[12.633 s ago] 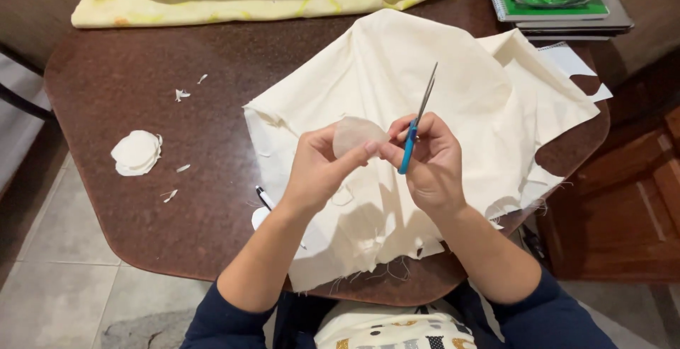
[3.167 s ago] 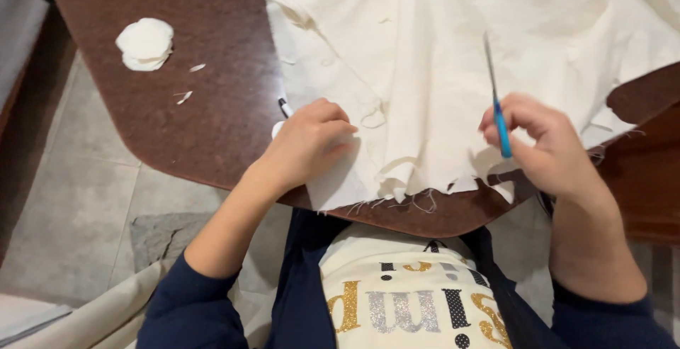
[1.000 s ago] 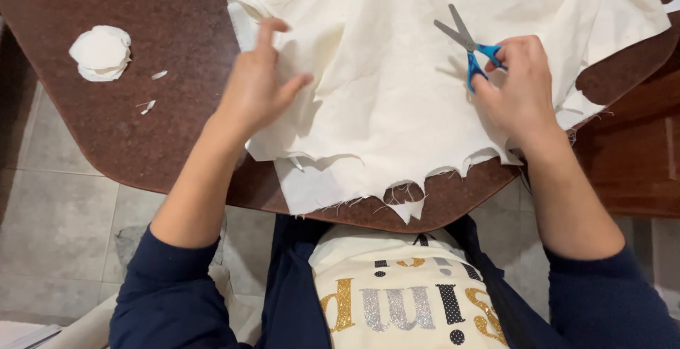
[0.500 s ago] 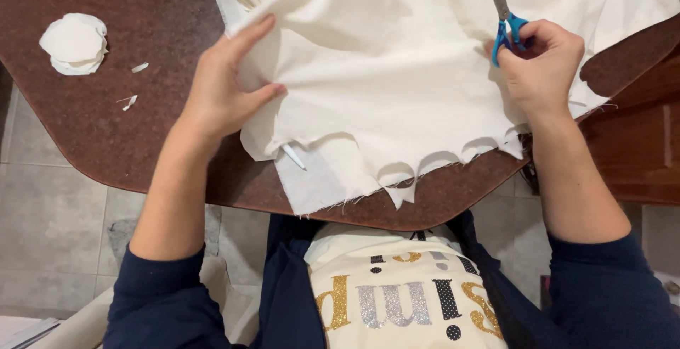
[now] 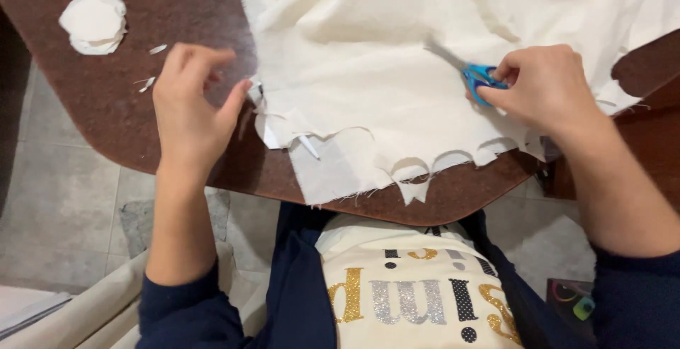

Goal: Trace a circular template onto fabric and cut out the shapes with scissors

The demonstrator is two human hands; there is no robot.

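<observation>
Head view: the cloth covers the upper middle and right of the frame, its scalloped cut edge hanging over the near rim of the table. The right hand, right of centre, is closed around blue-handled scissors lying on the cloth. The left hand, left of centre, is loosely open, its thumb at the cloth's left edge. Cut rounds are stacked at upper left.

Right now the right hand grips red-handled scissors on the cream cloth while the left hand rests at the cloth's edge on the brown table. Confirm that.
One detail is wrong: the head view shows blue handles on the scissors, not red. The right hand grips them on the cream cloth, and the left hand is at the cloth's edge on the brown table.
</observation>
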